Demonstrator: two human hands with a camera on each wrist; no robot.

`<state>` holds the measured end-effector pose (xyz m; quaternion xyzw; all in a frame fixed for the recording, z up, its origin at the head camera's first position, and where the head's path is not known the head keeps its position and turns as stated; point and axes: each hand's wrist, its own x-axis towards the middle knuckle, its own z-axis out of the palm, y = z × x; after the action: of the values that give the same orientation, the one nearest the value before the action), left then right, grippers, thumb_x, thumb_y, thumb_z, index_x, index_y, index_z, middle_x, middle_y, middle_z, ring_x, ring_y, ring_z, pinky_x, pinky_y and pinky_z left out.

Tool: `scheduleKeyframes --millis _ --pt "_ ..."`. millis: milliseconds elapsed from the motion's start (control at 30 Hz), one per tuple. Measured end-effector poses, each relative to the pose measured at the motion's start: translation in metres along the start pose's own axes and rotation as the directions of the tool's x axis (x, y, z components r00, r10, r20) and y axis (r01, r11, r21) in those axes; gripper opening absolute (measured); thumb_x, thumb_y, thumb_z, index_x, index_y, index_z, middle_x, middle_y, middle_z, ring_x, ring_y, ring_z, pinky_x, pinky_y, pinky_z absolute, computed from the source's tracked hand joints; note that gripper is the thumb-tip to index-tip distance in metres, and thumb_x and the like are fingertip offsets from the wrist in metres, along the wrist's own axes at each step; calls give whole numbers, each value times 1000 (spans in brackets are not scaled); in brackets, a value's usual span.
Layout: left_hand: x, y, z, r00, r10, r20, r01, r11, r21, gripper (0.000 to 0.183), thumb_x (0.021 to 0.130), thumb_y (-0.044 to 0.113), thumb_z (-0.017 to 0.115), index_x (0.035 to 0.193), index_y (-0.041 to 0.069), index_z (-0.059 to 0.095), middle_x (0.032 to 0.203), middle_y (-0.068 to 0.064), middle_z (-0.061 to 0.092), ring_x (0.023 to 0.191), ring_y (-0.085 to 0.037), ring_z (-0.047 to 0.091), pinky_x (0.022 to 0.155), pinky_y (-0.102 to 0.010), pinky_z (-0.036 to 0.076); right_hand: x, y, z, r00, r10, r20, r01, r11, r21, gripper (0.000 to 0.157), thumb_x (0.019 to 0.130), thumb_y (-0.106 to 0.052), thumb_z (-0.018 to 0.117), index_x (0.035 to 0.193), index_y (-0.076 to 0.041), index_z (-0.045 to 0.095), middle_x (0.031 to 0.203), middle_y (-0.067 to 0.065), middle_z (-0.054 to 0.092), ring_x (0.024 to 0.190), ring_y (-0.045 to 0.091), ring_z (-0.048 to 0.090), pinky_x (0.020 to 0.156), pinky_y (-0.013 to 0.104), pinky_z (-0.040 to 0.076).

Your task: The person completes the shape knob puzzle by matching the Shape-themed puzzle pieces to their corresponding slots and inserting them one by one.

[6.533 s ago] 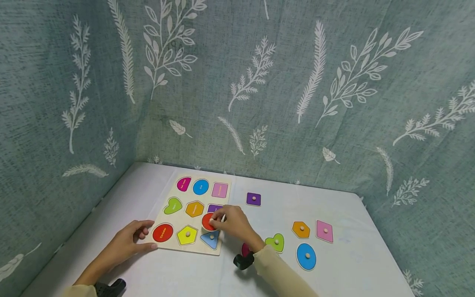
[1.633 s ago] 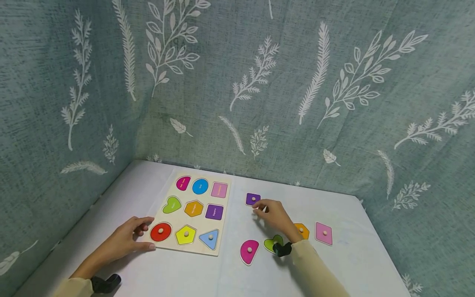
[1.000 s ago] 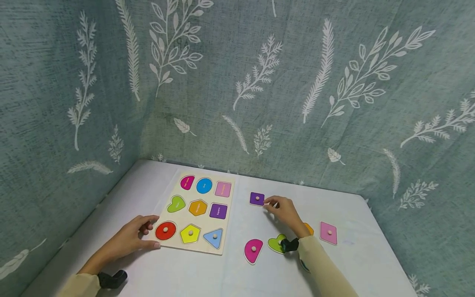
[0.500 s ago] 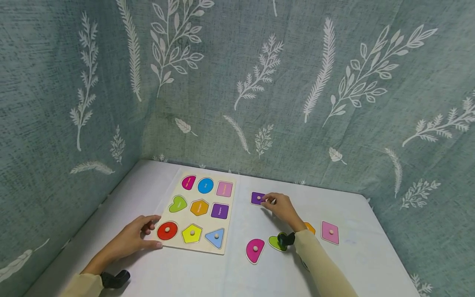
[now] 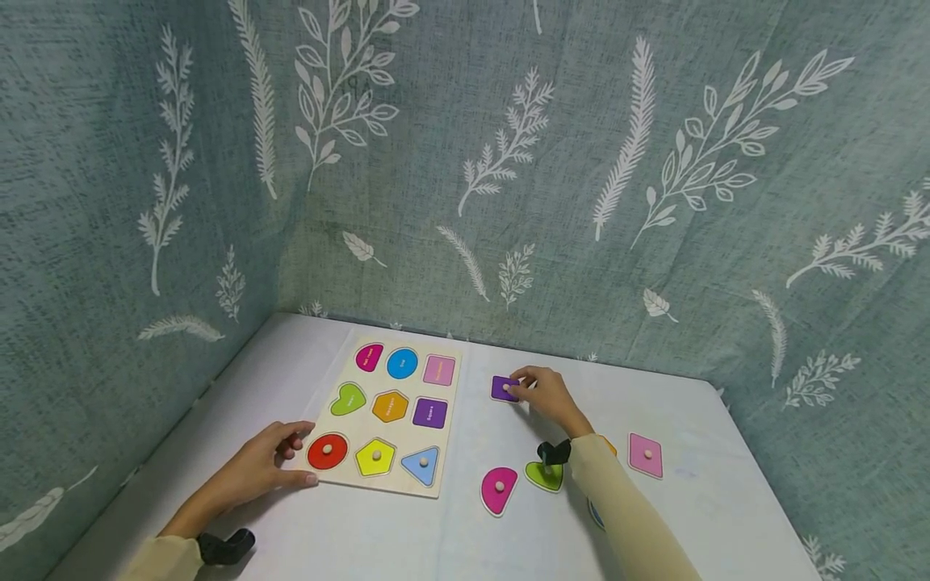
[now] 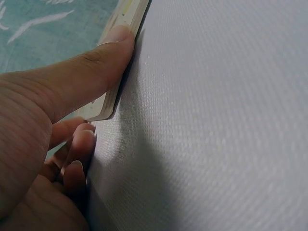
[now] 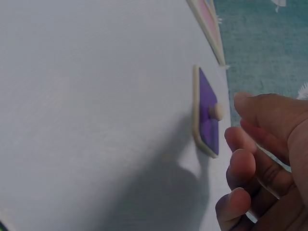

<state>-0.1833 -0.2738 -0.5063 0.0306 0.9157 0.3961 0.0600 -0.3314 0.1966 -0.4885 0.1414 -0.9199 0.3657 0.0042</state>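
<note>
My left hand [image 5: 254, 468] holds the near left corner of the wooden shape puzzle board [image 5: 327, 420]. In the left wrist view the thumb [image 6: 103, 60] presses the board's edge, and the other fingers are bent by the corner. My right hand [image 5: 546, 395] is at the purple square piece [image 5: 500, 387], which lies flat right of the board. In the right wrist view its thumb and curved fingers are a little apart from the wooden knob [image 7: 217, 111]. Knobbed red circle [image 5: 320, 458], yellow pentagon [image 5: 368, 466] and blue triangle [image 5: 425, 474] pieces sit in the board's near row.
Loose on the white table lie a magenta half-round piece [image 5: 494, 500], a green heart [image 5: 541, 482] and a pink rectangle [image 5: 645, 468]. An orange hexagon [image 5: 609, 443] and a blue oval [image 5: 595, 515] are partly hidden by my right sleeve. Patterned cloth [image 5: 465, 177] stands behind.
The red circle, earlier in my right hand, now sits in the board. My right hand has moved right and up to the purple square's knob. My left hand stays at the corner.
</note>
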Motion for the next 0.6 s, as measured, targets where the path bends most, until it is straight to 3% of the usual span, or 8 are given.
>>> scheduleKeyframes --millis 367,600 --pt "1 -3 1 1000 7 -6 -7 1000 3 103 63 38 99 143 -4 52 103 -8 50 96 -25 49 83 -38 51 -2 -5 -10 999 32 23 -32 999 4 26 93 -22 78 114 -7 76 86 2 70 73 19 63 62 32 51" --pt "0 -3 2 1000 -8 -8 8 1000 -10 103 62 38 99 144 -3 52 103 -8 51 96 -25 49 85 -38 52 2 -4 -1 999 40 -2 -40 999 15 25 92 -22 79 112 -6 76 84 2 71 70 15 60 62 30 49"
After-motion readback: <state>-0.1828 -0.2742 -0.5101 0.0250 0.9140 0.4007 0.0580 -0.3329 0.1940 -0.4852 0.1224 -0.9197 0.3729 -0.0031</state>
